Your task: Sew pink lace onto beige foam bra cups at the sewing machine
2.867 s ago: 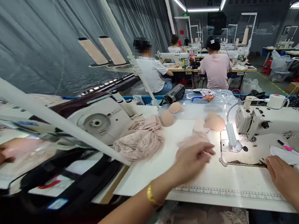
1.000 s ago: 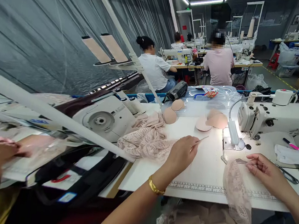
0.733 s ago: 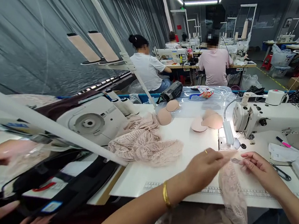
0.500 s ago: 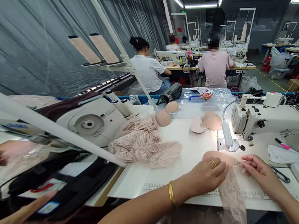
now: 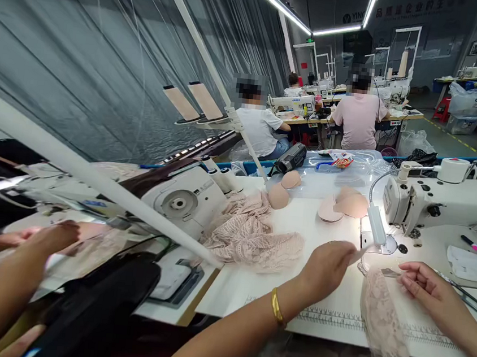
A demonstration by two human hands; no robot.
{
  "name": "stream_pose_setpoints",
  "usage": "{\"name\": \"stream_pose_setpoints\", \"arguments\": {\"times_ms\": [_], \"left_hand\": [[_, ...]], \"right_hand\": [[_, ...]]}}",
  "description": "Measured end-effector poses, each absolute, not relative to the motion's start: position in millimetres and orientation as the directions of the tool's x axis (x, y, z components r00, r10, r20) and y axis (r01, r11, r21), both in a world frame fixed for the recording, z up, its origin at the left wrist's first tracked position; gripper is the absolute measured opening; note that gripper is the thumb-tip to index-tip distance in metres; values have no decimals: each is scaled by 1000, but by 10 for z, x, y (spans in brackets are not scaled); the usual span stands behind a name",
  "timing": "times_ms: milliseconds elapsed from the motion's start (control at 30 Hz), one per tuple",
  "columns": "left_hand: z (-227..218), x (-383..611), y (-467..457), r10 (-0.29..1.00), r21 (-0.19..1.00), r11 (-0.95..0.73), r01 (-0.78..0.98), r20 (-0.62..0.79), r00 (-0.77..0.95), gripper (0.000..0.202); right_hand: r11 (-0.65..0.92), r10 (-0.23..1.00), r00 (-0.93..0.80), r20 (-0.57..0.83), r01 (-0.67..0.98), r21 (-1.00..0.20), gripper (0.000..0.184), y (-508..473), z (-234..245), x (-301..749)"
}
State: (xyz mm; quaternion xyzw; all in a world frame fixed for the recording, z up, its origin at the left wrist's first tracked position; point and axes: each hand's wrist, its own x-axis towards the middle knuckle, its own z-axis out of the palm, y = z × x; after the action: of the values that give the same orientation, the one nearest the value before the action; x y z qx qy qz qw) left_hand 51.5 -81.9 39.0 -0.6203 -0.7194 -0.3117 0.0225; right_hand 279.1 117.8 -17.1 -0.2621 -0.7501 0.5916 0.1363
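Note:
My left hand (image 5: 328, 267), with a gold bangle on the wrist, pinches a thin beige piece (image 5: 360, 255) seen nearly edge-on, just in front of the sewing machine's needle plate. My right hand (image 5: 429, 289) has thumb and forefinger closed at the upper corner of a beige lace fabric (image 5: 381, 318); the exact grip is hard to make out. This lace hangs over the table's front edge towards my lap. Behind my hands stands the white sewing machine (image 5: 466, 202), its lamp (image 5: 376, 224) lit. Moulded beige bra cups (image 5: 352, 203) lie left of the needle area.
A heap of beige lace (image 5: 253, 234) lies left on the white table (image 5: 269, 295), with two round cups (image 5: 279, 196) behind it. Scissors (image 5: 470, 299), white cloth (image 5: 470, 262) and a pink-black pen (image 5: 476, 246) lie at right. A co-worker's hands (image 5: 55, 239) work at far left.
The camera view has turned left. My left hand has lifted towards the needle plate; the broad cup face seen under its fingers no longer shows. My right hand stays beside the lace.

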Motion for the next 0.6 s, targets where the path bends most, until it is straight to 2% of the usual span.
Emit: {"name": "stream_pose_setpoints", "arguments": {"times_ms": [33, 67, 100, 167, 233, 267, 433, 500, 600], "left_hand": [[439, 469, -807, 900, 541, 141, 829, 279, -335, 19], [483, 418, -791, 910, 594, 240, 768, 139, -391, 17], [518, 370, -772, 908, 594, 321, 737, 28, -418, 14], [565, 300, -739, 894, 518, 414, 748, -78, -441, 10], [604, 294, -727, 891, 470, 426, 773, -72, -448, 10], [631, 317, -733, 899, 497, 402, 769, -54, -435, 10], [793, 561, -765, 963, 761, 203, 616, -42, -265, 10], [782, 672, -703, 980, 760, 139, 635, -15, -197, 11], [665, 815, -516, 988, 646, 58, 761, 73, -137, 14]], "right_hand": [[166, 556, -825, -102, 230, -959, 61, 1179, -174, 2792], [169, 560, -823, -94, 225, -960, 61, 1180, -173, 2790], [174, 564, -822, -86, 220, -960, 62, 1179, -169, 2787], [182, 570, -818, -73, 213, -960, 63, 1176, -153, 2777], [181, 569, -820, -69, 206, -962, 63, 1171, -128, 2767], [176, 565, -822, -69, 202, -963, 63, 1170, -114, 2764], [122, 570, -818, -78, 178, -976, 62, 1163, -40, 2773], [113, 581, -812, -63, 157, -981, 60, 1145, -15, 2789], [173, 581, -814, -10, 135, -976, 50, 1080, 31, 2821]]}}
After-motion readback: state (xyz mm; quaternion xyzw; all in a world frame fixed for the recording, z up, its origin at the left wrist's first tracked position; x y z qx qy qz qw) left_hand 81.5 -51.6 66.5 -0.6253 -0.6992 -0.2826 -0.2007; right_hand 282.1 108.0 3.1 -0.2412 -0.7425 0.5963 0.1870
